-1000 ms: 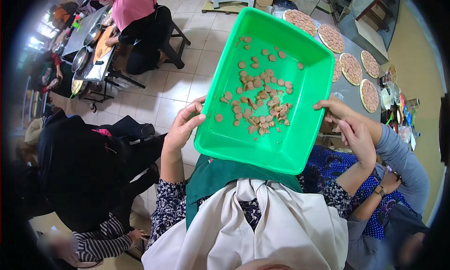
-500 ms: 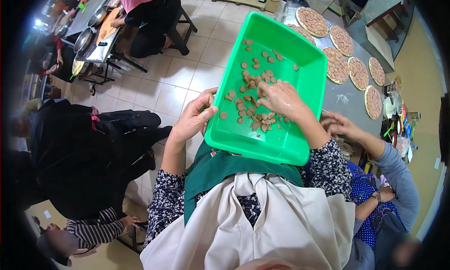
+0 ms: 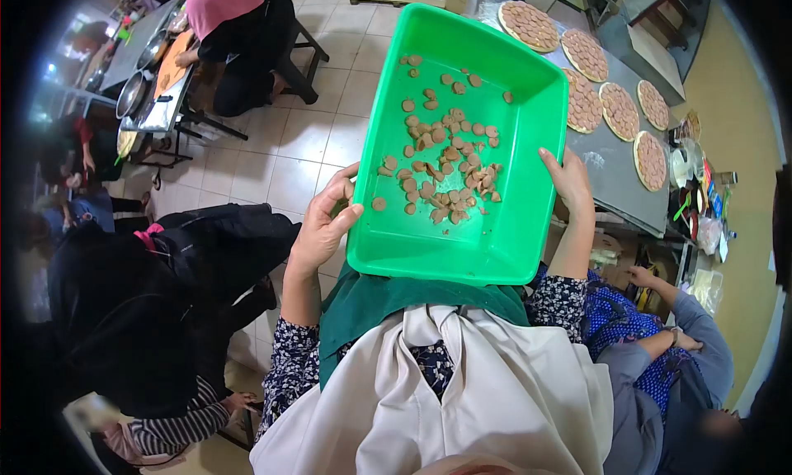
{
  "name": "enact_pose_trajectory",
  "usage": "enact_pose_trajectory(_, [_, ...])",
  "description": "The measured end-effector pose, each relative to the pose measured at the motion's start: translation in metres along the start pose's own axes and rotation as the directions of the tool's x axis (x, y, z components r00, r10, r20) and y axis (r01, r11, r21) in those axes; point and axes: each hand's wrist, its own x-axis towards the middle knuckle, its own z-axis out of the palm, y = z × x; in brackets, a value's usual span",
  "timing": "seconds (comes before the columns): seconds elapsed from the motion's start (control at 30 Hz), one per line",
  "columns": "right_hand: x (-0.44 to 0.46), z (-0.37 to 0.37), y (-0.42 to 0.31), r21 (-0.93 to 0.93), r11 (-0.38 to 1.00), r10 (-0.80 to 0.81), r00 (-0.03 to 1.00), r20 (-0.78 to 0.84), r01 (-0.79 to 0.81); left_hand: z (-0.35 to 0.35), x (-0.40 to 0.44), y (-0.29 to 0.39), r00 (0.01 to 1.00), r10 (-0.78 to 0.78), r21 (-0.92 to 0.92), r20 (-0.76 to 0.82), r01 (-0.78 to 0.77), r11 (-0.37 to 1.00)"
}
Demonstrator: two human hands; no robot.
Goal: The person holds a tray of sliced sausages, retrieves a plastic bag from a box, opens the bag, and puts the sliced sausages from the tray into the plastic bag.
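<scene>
A green plastic tub [image 3: 503,248] is held up in front of my body, tilted so that its inside faces me. Round brown sausage slices [image 3: 450,153] lie scattered over its bottom, thickest around the middle. My left hand [image 3: 326,223] grips the tub's left rim, thumb on the near side and fingers partly hidden behind the wall. On the opposite side, my right hand [image 3: 568,182] holds the right rim, its thumb over the edge and the other fingers mostly out of sight.
Several round pizzas [image 3: 620,112] topped with slices lie on a metal table [image 3: 606,165] at right. Close by my right sits a person in a grey sleeve [image 3: 701,326]. Someone in black [image 3: 165,293] is at left; another person sits by a worktable [image 3: 157,112] farther back.
My right hand has left the slices inside the tub and taken hold of its right rim. The tub has shifted slightly left. The neighbour's hand at right has drawn back from the table.
</scene>
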Motion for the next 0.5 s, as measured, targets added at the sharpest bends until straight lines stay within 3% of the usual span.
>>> enact_pose_trajectory(0.03, [0.0,0.003,0.006,0.138,0.986,-0.093,0.995,-0.029,0.096,0.0,0.001,-0.004,1.0,0.025,-0.016,-0.01,-0.025,1.0])
enact_pose_trajectory(0.17, [-0.02,0.008,0.001,0.26,0.954,-0.101,0.979,-0.18,0.146,-0.002,0.005,-0.016,0.992,0.103,-0.024,-0.074,-0.105,0.994])
enact_pose_trajectory(0.27, [-0.044,-0.014,-0.017,0.279,0.925,-0.168,0.935,-0.312,0.259,0.012,0.001,0.018,0.971,0.16,0.133,-0.175,-0.138,0.981])
enact_pose_trajectory(0.33, [-0.052,-0.03,-0.034,0.473,0.796,-0.15,0.88,-0.45,0.377,0.018,0.014,0.028,0.942,0.192,0.229,-0.275,-0.13,0.965])
enact_pose_trajectory(0.37, [-0.047,-0.029,-0.032,0.475,0.799,-0.135,0.88,-0.456,0.369,0.022,0.019,0.025,0.947,0.19,0.229,-0.26,-0.131,0.965])
enact_pose_trajectory(0.43, [-0.025,-0.027,-0.033,0.16,0.971,-0.099,0.907,-0.408,0.178,0.028,0.04,0.013,0.925,0.248,0.354,-0.289,-0.137,0.925])
enact_pose_trajectory(0.47, [-0.026,-0.023,-0.036,0.322,0.838,-0.203,0.799,-0.566,0.441,0.027,0.04,0.015,0.929,0.223,0.292,-0.297,-0.134,0.947])
enact_pose_trajectory(0.5, [-0.025,-0.024,-0.033,0.328,0.839,-0.189,0.797,-0.573,0.435,0.027,0.037,0.018,0.932,0.227,0.298,-0.282,-0.14,0.944])
